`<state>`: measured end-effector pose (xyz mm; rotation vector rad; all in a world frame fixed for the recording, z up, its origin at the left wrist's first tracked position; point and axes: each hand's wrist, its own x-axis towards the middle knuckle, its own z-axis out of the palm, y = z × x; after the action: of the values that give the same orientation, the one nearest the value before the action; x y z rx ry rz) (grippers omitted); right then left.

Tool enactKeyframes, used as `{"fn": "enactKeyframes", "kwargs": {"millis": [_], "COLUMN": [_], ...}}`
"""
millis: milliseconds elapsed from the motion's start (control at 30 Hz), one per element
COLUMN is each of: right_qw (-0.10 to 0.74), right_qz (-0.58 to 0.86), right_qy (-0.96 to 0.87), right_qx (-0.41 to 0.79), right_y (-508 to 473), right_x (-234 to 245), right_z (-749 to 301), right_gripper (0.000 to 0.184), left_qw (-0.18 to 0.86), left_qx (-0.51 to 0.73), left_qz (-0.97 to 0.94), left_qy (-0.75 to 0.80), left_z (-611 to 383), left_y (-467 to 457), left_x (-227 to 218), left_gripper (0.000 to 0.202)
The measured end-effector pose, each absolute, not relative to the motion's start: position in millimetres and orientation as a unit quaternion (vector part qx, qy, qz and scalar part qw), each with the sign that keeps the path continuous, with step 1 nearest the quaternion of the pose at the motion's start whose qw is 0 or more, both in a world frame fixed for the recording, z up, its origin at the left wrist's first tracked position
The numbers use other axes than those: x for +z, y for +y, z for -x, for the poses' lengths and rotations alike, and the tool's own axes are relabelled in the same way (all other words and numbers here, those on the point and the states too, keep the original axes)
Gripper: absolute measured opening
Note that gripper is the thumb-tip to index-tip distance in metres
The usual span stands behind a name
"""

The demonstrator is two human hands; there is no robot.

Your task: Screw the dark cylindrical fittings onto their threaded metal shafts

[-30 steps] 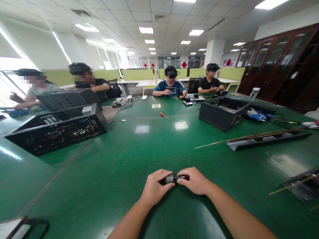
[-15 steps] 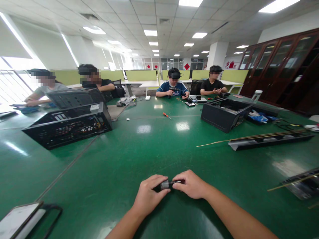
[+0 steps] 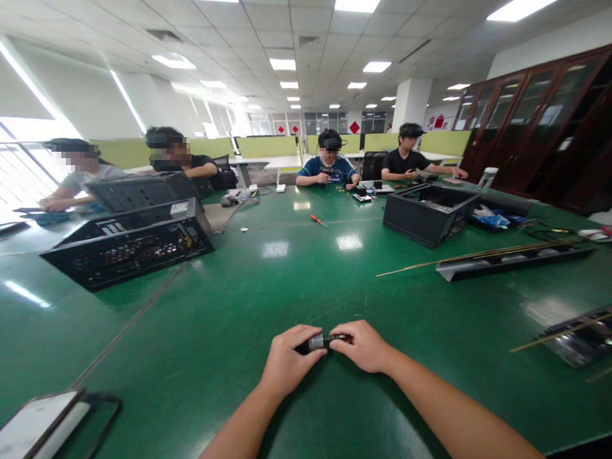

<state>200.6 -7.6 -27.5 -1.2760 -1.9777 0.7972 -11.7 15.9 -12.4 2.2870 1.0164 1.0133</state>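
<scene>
Near the front of the green table (image 3: pixel 239 306), my two hands meet around a small black-and-silver cylindrical tool (image 3: pixel 316 342) with a thin dark shaft. Thumb and fingers of my left hand (image 3: pixel 285 361) are closed around its thicker body. On the shaft end, to the right, my right hand (image 3: pixel 367 346) pinches with thumb and fingertips. The tool lies roughly level between them, and its exact kind does not show. Part of it is hidden by my fingers.
Black computer cases stand at left (image 3: pixel 134 245) and right (image 3: pixel 425 213). Ahead lies an orange screwdriver (image 3: pixel 317 220). A metal channel (image 3: pixel 511 262) with thin rods is at right, a phone (image 3: pixel 38 424) at front left. Several people sit across, one holding a drill (image 3: pixel 329 173).
My hands hold the tool in nearly the same spot, with the right fingers slightly shifted on the shaft. The far-right person has stretched an arm sideways. The view has shifted slightly.
</scene>
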Motion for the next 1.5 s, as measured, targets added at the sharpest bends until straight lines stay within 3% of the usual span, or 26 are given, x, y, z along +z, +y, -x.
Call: {"fn": "enactKeyframes", "kwargs": {"millis": [1500], "right_qw": [0.303], "right_qz": [0.485], "right_qy": [-0.748], "right_qx": [0.336], "right_y": [-14.4], "right_x": [-16.6], "right_z": [-210.7], "right_gripper": [0.023], "left_qw": [0.259], "left_qx": [0.363], "left_qz": [-0.813], "left_qy": [0.374], "left_z": [12.9], "left_y": [13.1], "left_x": [-6.2], "left_gripper": [0.03]}}
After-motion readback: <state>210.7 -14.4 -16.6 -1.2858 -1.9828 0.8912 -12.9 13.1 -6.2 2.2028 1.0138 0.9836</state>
